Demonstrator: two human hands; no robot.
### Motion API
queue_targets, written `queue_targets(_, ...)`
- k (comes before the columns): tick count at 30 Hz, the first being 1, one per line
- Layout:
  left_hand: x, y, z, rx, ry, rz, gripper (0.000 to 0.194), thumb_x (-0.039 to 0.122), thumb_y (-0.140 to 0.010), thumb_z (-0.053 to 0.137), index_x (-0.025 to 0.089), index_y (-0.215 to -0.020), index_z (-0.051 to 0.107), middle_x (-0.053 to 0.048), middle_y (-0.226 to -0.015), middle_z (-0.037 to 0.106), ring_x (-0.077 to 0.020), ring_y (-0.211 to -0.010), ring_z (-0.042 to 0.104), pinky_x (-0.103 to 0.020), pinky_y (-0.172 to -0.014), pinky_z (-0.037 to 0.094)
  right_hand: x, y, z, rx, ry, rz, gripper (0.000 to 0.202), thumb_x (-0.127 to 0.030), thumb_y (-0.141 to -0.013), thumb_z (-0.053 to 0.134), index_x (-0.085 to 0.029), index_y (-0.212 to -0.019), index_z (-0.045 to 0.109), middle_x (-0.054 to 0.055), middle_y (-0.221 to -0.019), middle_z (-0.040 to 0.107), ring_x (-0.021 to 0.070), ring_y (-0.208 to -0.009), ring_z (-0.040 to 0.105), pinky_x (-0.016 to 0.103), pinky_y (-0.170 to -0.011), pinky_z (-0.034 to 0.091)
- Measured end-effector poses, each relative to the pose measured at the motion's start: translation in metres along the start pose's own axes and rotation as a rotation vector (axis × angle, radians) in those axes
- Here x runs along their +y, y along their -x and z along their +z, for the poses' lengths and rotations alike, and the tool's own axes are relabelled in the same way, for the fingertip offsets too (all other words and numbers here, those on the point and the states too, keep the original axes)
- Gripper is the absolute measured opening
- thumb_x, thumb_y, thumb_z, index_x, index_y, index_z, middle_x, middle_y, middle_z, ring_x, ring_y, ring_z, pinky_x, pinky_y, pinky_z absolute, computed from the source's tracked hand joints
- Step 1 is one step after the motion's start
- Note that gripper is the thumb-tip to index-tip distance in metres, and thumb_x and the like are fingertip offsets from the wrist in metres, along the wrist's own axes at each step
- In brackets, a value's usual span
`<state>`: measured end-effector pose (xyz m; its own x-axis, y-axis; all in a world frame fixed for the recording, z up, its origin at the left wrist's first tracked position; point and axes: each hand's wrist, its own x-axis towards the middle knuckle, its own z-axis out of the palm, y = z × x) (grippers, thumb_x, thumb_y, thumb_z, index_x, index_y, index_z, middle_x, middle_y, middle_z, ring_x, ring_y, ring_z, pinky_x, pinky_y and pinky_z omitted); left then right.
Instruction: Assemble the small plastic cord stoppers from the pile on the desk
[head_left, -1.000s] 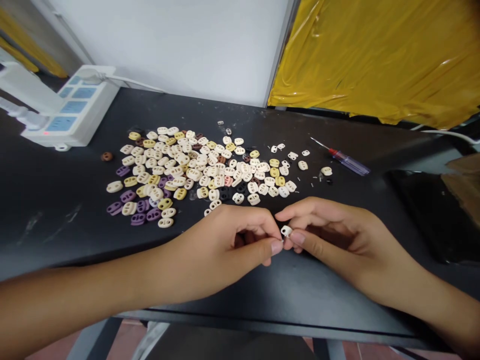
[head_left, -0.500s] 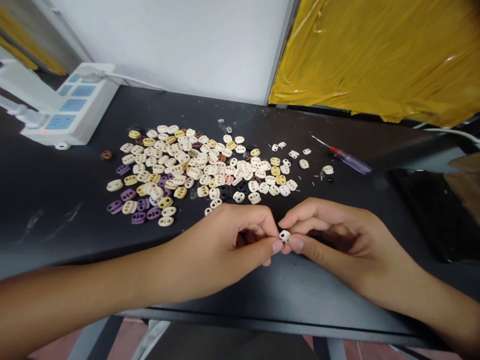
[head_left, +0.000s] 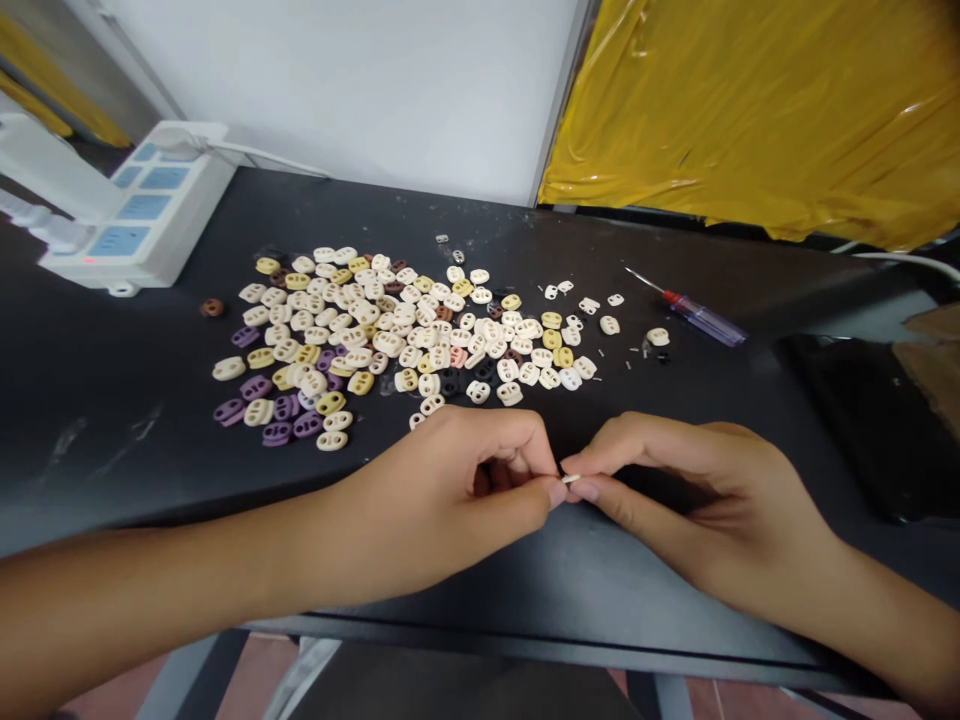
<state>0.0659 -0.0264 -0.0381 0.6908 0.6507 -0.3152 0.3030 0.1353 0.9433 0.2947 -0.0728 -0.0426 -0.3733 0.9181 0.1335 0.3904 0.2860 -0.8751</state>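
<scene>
My left hand [head_left: 480,500] and my right hand [head_left: 697,500] meet near the table's front edge, fingertips almost touching. Both pinch a small white cord lock part [head_left: 571,479] between thumb and forefinger. Only a thin sliver of it shows between the fingers; the rest is hidden. Behind my left hand lies a wide pile of two-hole plastic cord locks [head_left: 386,342], mostly cream, with yellow, purple, brown and black ones. A few small white loose parts [head_left: 589,306] lie at the pile's right side.
A screwdriver [head_left: 705,318] with a clear purple handle lies at the back right. A black flat device, perhaps a phone [head_left: 877,430], lies at the right. On the left is a white power strip [head_left: 176,230] with plugs. A white panel [head_left: 375,90] and yellow sheeting [head_left: 750,120] stand behind the table.
The white part has turned from showing its holed face to edge-on. My right forefinger has come down onto it and the right hand has closed into a pinch.
</scene>
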Motion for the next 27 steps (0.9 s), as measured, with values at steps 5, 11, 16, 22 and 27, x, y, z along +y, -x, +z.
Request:
queue_targets(5,-0.0022,-0.0005,0.0005,0.0,0.015,0.039,0.02,0.023,-0.098,0.07,0.019,-0.079,0.065,0.006,-0.068,0.062,-0.0075,-0.06,0.049,-0.021,-0.056,0.035,-0.0015,-0.0003,-0.0001,0.028,-0.15,0.068,0.02,-0.011,-0.092,0.081,-0.028,-0.101,0.086,-0.003,-0.09,0.083,0.0101,-0.078,0.078,0.017,-0.072,0.059)
queue_targets(11,-0.0038,-0.0009,-0.0012,-0.004,0.03,0.052,0.018,0.023,-0.098,0.07,0.019,-0.081,0.067,0.005,-0.071,0.065,-0.0085,-0.064,0.053,-0.02,-0.057,0.039,-0.0029,-0.0016,-0.0024,0.029,-0.264,0.119,0.019,-0.014,-0.092,0.083,-0.028,-0.103,0.088,0.001,-0.092,0.085,0.0132,-0.081,0.08,0.02,-0.073,0.062)
queue_targets(16,-0.0012,-0.0013,-0.0011,0.007,0.021,0.041,0.018,0.023,-0.098,0.071,0.019,-0.081,0.067,0.004,-0.071,0.065,-0.0088,-0.065,0.054,-0.02,-0.059,0.04,-0.0042,-0.0059,-0.0024,0.036,-0.294,0.212,0.005,-0.021,-0.088,0.089,-0.025,-0.091,0.087,0.002,-0.085,0.084,0.0156,-0.077,0.079,0.023,-0.072,0.064)
queue_targets(22,-0.0011,-0.0026,-0.0034,-0.009,0.005,0.048,0.018,0.025,-0.098,0.071,0.019,-0.082,0.069,0.003,-0.073,0.068,-0.0098,-0.065,0.058,-0.02,-0.06,0.043,-0.0031,-0.0083,-0.0015,0.014,-0.383,0.325,0.015,-0.03,-0.083,0.094,-0.023,-0.09,0.083,0.002,-0.083,0.083,0.018,-0.077,0.08,0.028,-0.075,0.066)
queue_targets(27,-0.0011,-0.0043,-0.0064,-0.043,0.001,0.054,0.017,0.024,-0.098,0.072,0.018,-0.083,0.068,0.003,-0.074,0.068,-0.0097,-0.066,0.058,-0.02,-0.06,0.044,0.0009,-0.0085,-0.0017,-0.033,-0.429,0.383,0.014,-0.031,-0.084,0.093,-0.023,-0.086,0.082,0.001,-0.081,0.082,0.0159,-0.077,0.077,0.025,-0.072,0.062)
